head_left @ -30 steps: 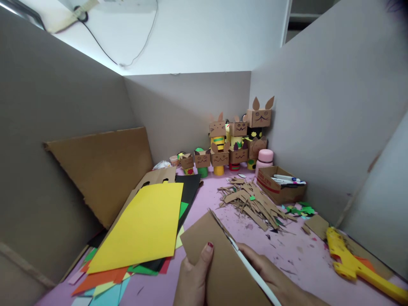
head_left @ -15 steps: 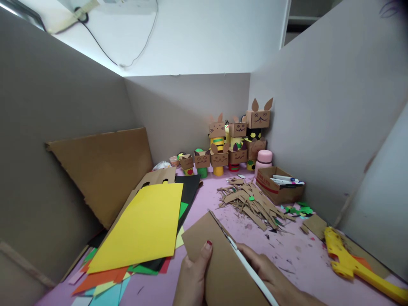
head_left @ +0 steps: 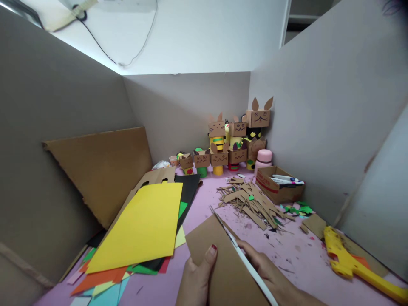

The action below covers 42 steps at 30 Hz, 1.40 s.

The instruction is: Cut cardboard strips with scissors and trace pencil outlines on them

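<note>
My left hand (head_left: 196,278) grips a brown cardboard sheet (head_left: 223,259) at the bottom centre, thumb pressed on its face. My right hand (head_left: 270,274) is closed around white-handled scissors (head_left: 237,248). Their blades run along the right edge of the sheet and the tip reaches its far corner. Both hands are low in the view and partly cut off by its bottom edge.
A yellow paper sheet (head_left: 143,225) tops a stack of coloured and black papers at left, with a large cardboard panel (head_left: 102,165) leaning behind. Cardboard scraps (head_left: 251,204) lie ahead. A box of markers (head_left: 279,182), cardboard animal figures (head_left: 236,140) and a yellow glue gun (head_left: 347,261) stand to the right.
The cardboard sheet and both hands have shifted slightly to the right. The scissor tip now reaches the sheet's far corner.
</note>
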### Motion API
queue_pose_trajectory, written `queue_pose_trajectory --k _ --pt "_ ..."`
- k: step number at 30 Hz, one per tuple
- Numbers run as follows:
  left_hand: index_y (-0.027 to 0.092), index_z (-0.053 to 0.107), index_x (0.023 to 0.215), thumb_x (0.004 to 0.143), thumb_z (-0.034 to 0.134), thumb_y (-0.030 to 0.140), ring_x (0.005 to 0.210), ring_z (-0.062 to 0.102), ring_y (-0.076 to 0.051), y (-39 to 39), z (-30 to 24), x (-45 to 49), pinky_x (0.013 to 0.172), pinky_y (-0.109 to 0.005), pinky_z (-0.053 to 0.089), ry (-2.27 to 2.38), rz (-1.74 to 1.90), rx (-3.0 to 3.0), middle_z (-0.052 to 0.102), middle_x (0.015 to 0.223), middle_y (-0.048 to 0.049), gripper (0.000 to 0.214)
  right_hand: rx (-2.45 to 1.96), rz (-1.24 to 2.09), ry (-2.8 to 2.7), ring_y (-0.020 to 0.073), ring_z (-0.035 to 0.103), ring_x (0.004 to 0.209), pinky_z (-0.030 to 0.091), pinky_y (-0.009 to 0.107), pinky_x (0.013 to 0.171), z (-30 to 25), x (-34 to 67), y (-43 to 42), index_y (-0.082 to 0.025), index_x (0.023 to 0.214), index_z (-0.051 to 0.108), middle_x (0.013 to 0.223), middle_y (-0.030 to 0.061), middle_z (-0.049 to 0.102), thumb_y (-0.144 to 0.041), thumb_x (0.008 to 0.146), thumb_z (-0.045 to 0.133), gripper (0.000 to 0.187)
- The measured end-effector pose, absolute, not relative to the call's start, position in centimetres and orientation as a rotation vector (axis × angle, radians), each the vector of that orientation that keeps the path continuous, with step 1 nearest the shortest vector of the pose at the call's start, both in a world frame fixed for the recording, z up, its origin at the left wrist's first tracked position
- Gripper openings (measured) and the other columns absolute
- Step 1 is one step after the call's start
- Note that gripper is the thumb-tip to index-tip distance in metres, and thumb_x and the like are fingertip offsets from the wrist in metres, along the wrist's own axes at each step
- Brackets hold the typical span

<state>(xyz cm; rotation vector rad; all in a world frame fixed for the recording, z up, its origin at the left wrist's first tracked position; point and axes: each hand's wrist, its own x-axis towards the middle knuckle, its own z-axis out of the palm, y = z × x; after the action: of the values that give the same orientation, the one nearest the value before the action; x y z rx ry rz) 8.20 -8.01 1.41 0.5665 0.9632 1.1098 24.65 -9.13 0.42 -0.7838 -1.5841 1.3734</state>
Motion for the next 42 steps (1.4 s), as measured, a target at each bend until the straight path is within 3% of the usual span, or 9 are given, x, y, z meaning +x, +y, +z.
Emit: queue_pose_trajectory --k 11,15,19,23,26,29,37,42 --pt "0.011 0.063 0.107 0.059 0.078 0.04 0.074 0.069 -0.032 -7.6 0.6 8.1 0.07 -0.042 0.053 0.925 1.049 0.573 0.073 0.076 -0.0142 0.058 -0.825 1.409 -1.453 0.0199 0.065 0.072 0.051 0.032 0.071 -1.2 24.3 -8.8 -0.019 0.12 0.053 0.085 0.0046 0.07 -0.046 0.074 0.069 0.056" --pt "0.012 0.062 0.107 0.061 0.078 0.036 0.071 0.07 -0.03 -7.5 1.0 8.2 0.068 -0.041 0.053 0.94 1.052 0.539 0.073 0.074 -0.0125 0.054 -0.942 1.467 -1.221 0.0135 0.06 0.052 0.047 0.023 0.052 -2.6 24.5 -8.1 -0.022 0.126 0.043 0.065 -0.0019 0.063 -0.055 0.077 0.062 0.062" --pt "0.015 0.06 0.108 0.064 0.076 0.034 0.067 0.07 -0.027 -7.5 2.3 8.1 0.067 -0.038 0.054 0.929 1.138 0.502 0.073 0.074 -0.0088 0.05 -1.171 1.342 -1.215 0.0091 0.046 0.038 0.032 0.018 0.036 -3.7 25.8 -6.8 -0.022 0.127 0.037 0.055 -0.0069 0.053 -0.053 0.081 0.056 0.058" --pt "0.017 0.058 0.111 0.069 0.072 0.031 0.059 0.068 -0.022 -6.9 3.1 7.3 0.061 -0.034 0.054 1.001 1.228 0.552 0.073 0.072 -0.0064 0.047 -1.43 0.986 -1.543 0.0146 0.054 0.055 0.039 0.024 0.051 -3.1 26.8 -6.5 -0.02 0.12 0.05 0.063 -0.003 0.058 -0.032 0.073 0.066 0.051" --pt "0.016 0.06 0.105 0.068 0.071 0.028 0.05 0.065 -0.02 -5.9 3.0 6.2 0.051 -0.031 0.052 1.011 1.271 0.593 0.071 0.065 -0.0044 0.04 -1.591 0.744 -1.798 0.025 0.062 0.079 0.044 0.033 0.069 -2.2 26.7 -7.0 -0.022 0.119 0.054 0.088 0.0064 0.07 -0.021 0.066 0.065 0.055" --pt "0.015 0.062 0.097 0.067 0.071 0.026 0.047 0.063 -0.019 -4.8 2.7 5.2 0.046 -0.029 0.051 0.999 1.348 0.601 0.069 0.063 -0.0028 0.033 -1.658 0.561 -2.024 0.0301 0.059 0.1 0.042 0.036 0.083 -1.8 26.4 -7.6 -0.023 0.118 0.057 0.107 0.0102 0.068 -0.018 0.068 0.058 0.051" --pt "0.016 0.063 0.095 0.068 0.071 0.025 0.059 0.065 -0.017 -3.6 2.2 4.2 0.054 -0.028 0.053 0.955 1.461 0.642 0.071 0.074 -0.002 0.03 -1.556 0.603 -2.244 0.0258 0.055 0.104 0.041 0.033 0.089 -0.6 26.4 -9.1 -0.021 0.129 0.051 0.112 0.0117 0.059 -0.03 0.072 0.061 0.058" --pt "0.016 0.063 0.095 0.067 0.072 0.025 0.062 0.065 -0.017 -3.6 2.4 3.9 0.057 -0.027 0.053 0.929 1.461 0.692 0.071 0.078 -0.0027 0.031 -1.549 0.556 -2.309 0.0272 0.055 0.098 0.041 0.036 0.083 0.5 26.6 -9.3 -0.028 0.123 0.055 0.104 0.0094 0.061 -0.028 0.069 0.065 0.055"
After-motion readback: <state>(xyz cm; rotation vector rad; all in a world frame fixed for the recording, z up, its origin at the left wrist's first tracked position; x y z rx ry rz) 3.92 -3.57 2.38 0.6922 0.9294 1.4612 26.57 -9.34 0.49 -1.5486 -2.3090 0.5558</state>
